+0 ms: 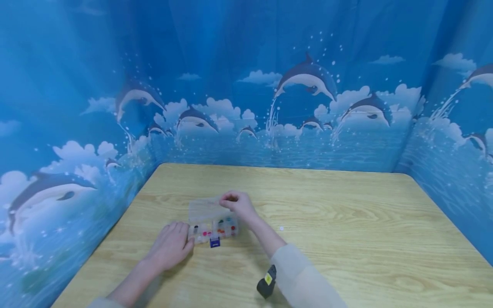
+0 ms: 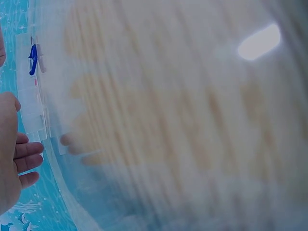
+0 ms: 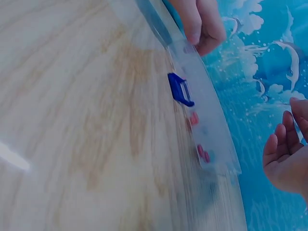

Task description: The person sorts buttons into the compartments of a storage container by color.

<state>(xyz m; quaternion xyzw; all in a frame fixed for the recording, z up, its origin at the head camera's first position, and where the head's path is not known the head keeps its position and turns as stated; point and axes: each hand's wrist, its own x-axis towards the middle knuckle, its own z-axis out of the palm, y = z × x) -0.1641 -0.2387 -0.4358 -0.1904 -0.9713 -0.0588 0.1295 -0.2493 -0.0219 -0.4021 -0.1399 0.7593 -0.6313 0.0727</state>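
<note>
A clear compartment box lies on the table with its see-through lid folded back. Small coloured pieces, red, orange, green and dark, sit in its compartments. A blue latch hangs at the front; it also shows in the right wrist view as a blue clip. My left hand rests at the box's left end, fingers loosely extended and touching it. Above the lid's right side is my right hand, thumb and forefinger brought together; whether something small is between them cannot be made out.
A small white round piece lies on the wooden table, right of the box. Beside the right sleeve is a black object with a yellow label. Blue dolphin-print curtain surrounds the table's back and sides.
</note>
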